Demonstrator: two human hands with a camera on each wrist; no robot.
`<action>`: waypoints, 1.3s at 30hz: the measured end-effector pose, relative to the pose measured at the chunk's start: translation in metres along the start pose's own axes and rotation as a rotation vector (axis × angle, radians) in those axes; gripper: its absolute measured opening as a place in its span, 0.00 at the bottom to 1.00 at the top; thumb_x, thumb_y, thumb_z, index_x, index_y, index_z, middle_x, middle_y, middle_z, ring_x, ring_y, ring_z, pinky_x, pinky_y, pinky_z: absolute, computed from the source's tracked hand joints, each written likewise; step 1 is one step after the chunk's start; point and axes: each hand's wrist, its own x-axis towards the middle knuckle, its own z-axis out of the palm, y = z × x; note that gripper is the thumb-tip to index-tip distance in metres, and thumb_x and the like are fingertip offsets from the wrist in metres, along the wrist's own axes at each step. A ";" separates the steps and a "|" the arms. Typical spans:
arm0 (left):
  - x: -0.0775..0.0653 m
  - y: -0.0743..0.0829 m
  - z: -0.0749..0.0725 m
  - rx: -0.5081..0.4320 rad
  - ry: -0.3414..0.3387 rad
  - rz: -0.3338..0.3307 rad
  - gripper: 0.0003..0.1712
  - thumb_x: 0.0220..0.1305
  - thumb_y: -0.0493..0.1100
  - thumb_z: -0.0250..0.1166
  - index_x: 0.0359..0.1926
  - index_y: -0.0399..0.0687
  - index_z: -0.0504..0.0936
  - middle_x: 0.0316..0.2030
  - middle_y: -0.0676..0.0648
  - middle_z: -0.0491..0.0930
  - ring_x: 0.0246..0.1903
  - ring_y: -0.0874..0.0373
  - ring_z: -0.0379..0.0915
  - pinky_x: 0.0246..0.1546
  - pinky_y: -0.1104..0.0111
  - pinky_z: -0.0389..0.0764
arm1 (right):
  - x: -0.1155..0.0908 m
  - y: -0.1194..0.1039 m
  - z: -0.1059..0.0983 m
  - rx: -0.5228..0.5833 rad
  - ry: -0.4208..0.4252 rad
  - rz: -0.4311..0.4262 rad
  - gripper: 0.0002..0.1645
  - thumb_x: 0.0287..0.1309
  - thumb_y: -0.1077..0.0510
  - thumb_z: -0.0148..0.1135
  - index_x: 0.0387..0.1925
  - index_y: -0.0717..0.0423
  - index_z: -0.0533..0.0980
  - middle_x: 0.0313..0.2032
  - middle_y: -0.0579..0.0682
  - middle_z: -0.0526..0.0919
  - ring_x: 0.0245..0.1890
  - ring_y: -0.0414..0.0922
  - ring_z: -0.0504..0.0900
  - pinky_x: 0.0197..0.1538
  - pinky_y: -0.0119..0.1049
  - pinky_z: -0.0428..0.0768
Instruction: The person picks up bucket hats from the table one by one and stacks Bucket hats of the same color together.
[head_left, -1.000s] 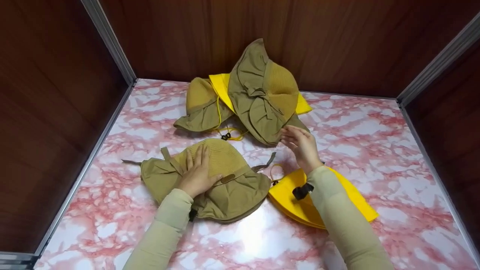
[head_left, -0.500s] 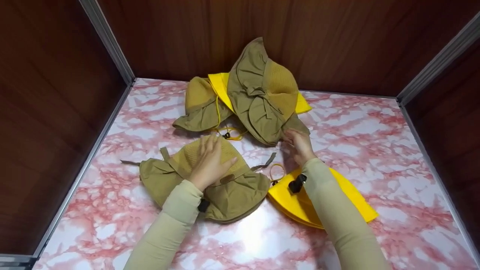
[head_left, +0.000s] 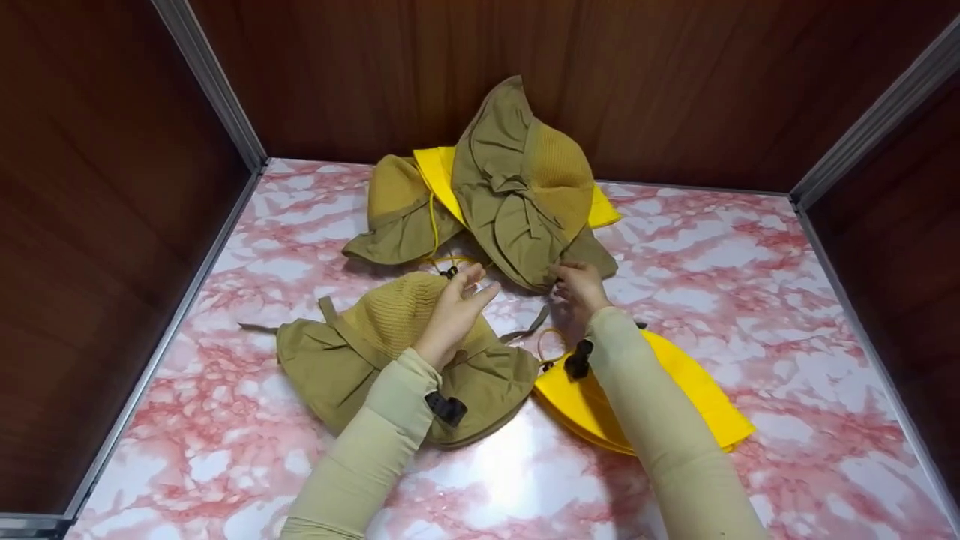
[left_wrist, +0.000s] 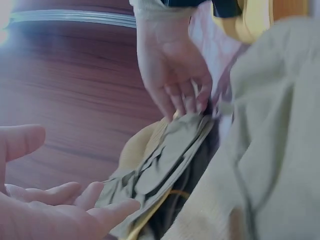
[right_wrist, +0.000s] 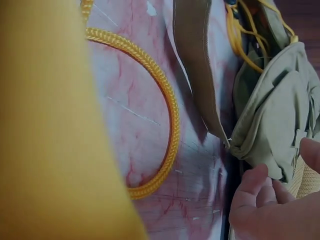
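In the head view a khaki sun hat (head_left: 480, 409) with a ribbed tan crown and cloth ties lies at the front. My left hand (head_left: 454, 319) is over its crown, fingers loosely spread, holding nothing. Against the back wall, a second khaki sun hat (head_left: 517, 199) tops a pile. My right hand (head_left: 581, 285) has its fingers bent at this hat's lower brim edge, apparently pinching it. The right wrist view shows the fingertips (right_wrist: 256, 175) at the brim, with the thumb on the other side. Under my right forearm lies a yellow hat (head_left: 697, 382), partly hidden.
Beneath the top hat are another khaki hat (head_left: 397, 199) and a yellow hat (head_left: 604, 206). A yellow cord (head_left: 435, 225) with black toggles trails in front. Dark wood-look panels (head_left: 525, 45) enclose the pink-and-white marbled table (head_left: 187, 420) on three sides.
My left hand has slid right and turned, lifting off the front hat's crown. My right hand has drawn in against the back hat's brim, its fingers bending. The hats stay in place.
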 end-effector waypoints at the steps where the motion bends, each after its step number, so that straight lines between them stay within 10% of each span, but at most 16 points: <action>1: 0.001 -0.002 0.002 -0.019 0.001 -0.018 0.35 0.70 0.42 0.59 0.72 0.32 0.59 0.70 0.33 0.63 0.72 0.40 0.56 0.73 0.54 0.60 | 0.001 0.000 0.000 -0.009 -0.002 -0.002 0.31 0.66 0.58 0.59 0.67 0.66 0.64 0.37 0.48 0.75 0.25 0.38 0.75 0.32 0.28 0.78; 9: 0.008 -0.021 0.013 -0.302 -0.051 -0.152 0.36 0.73 0.41 0.55 0.73 0.29 0.53 0.73 0.31 0.57 0.73 0.39 0.53 0.74 0.47 0.56 | -0.009 -0.001 0.007 0.121 -0.005 -0.053 0.03 0.62 0.64 0.61 0.38 0.60 0.75 0.22 0.42 0.75 0.24 0.37 0.74 0.33 0.29 0.77; 15: 0.015 -0.026 0.016 -0.571 -0.084 -0.241 0.40 0.76 0.45 0.51 0.76 0.31 0.42 0.75 0.30 0.48 0.73 0.32 0.49 0.74 0.49 0.57 | -0.025 -0.009 0.016 0.455 -0.077 -0.140 0.21 0.51 0.75 0.44 0.11 0.54 0.65 0.13 0.42 0.65 0.16 0.36 0.65 0.21 0.25 0.67; 20: 0.024 -0.022 0.015 -0.744 -0.122 -0.260 0.44 0.76 0.50 0.51 0.77 0.36 0.37 0.76 0.27 0.40 0.73 0.28 0.44 0.73 0.47 0.58 | -0.044 -0.013 0.017 0.611 -0.164 -0.178 0.21 0.50 0.78 0.36 0.13 0.53 0.55 0.15 0.44 0.61 0.15 0.37 0.62 0.19 0.25 0.61; 30: 0.028 -0.017 0.017 -0.802 -0.138 -0.221 0.36 0.76 0.47 0.52 0.77 0.44 0.49 0.67 0.40 0.68 0.64 0.45 0.70 0.64 0.53 0.74 | -0.077 0.006 0.013 0.565 -0.202 -0.161 0.22 0.47 0.80 0.38 0.16 0.52 0.53 0.19 0.45 0.56 0.17 0.37 0.57 0.18 0.26 0.59; 39: 0.032 -0.013 0.015 -0.818 -0.157 -0.245 0.12 0.74 0.44 0.55 0.49 0.43 0.79 0.38 0.48 0.84 0.36 0.56 0.83 0.38 0.65 0.84 | -0.097 0.005 0.007 0.513 -0.264 -0.247 0.20 0.36 0.80 0.37 0.15 0.51 0.54 0.18 0.45 0.61 0.17 0.38 0.65 0.17 0.26 0.61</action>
